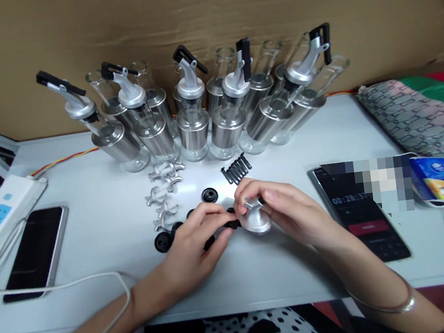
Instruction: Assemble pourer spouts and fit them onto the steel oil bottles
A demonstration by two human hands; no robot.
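My right hand (286, 207) is closed on a silver pourer top (256, 220) with a round skirt, held over the table. Close to its left, my left hand (198, 238) pinches a small black part (234, 223) between thumb and fingers, near the pourer top. Black round caps lie around my left hand, one (210, 195) above it and another (163, 242) to its left; some are partly hidden by the hand. A column of silver spout pieces (165, 194) lies behind my left hand. Several black levers (237, 169) rest in a row behind my right hand.
Glass bottles with steel sleeves (194, 132) stand along the cardboard at the back, the front ones with pourers. A phone (35, 252), power strip (3, 213) and white cable are at the left. Another phone (359, 215), a blue-yellow packet (443, 178) and patterned cloth (408, 113) are at the right.
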